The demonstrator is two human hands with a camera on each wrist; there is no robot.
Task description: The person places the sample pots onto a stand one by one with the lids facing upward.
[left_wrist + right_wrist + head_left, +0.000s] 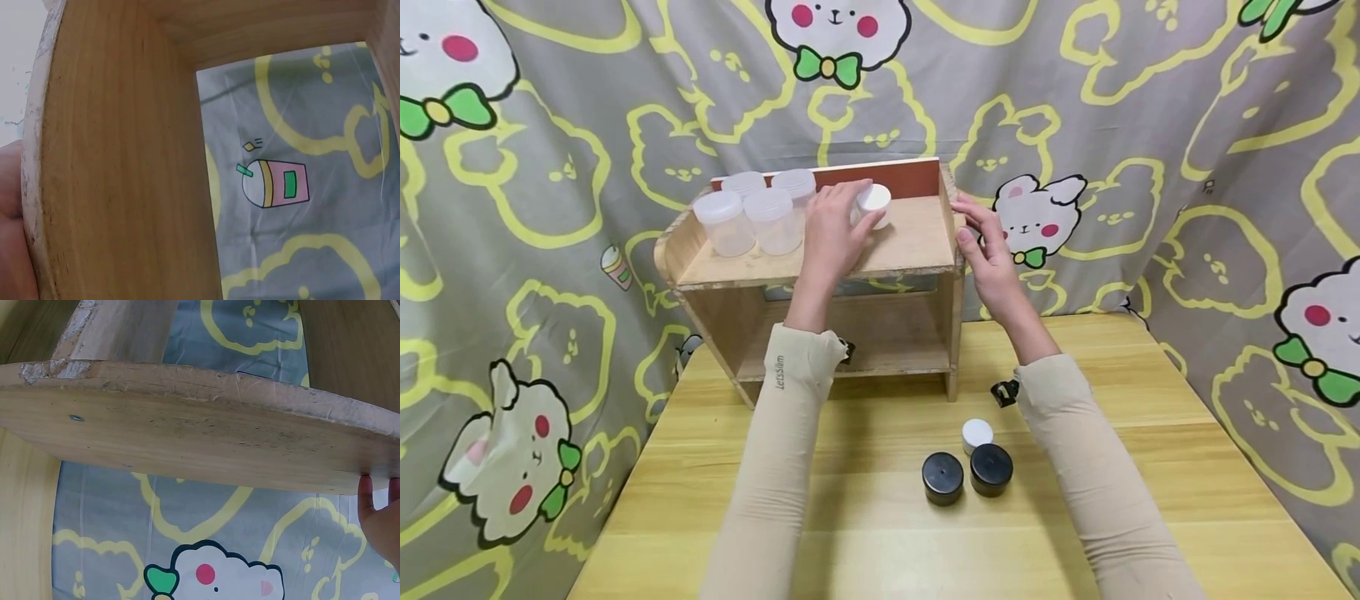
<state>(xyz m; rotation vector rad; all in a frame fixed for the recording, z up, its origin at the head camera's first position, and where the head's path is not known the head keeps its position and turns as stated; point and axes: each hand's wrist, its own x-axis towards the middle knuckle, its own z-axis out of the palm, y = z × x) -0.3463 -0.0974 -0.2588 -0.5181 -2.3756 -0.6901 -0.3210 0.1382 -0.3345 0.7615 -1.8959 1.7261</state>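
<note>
On the top of a small wooden shelf [952, 308], my left hand [835, 229] holds a small white-lidded jar [875, 200] between thumb and fingers. Part of the jar's body is hidden by the hand. Several clear plastic jars [730, 225] with translucent lids stand together to the left of it. My right hand [997, 271] touches the outer face of the shelf's right side panel [219, 437] with its fingertips. In the left wrist view, only a strip of the left hand [11, 231] shows beside the board's rough front edge.
Two black round lidded containers [942, 477] and a white one [977, 434] stand on the wooden table [865, 533] in front of the shelf. The open lower compartment [850, 329] lies under my left arm. A patterned curtain [1075, 117] hangs close behind and on both sides.
</note>
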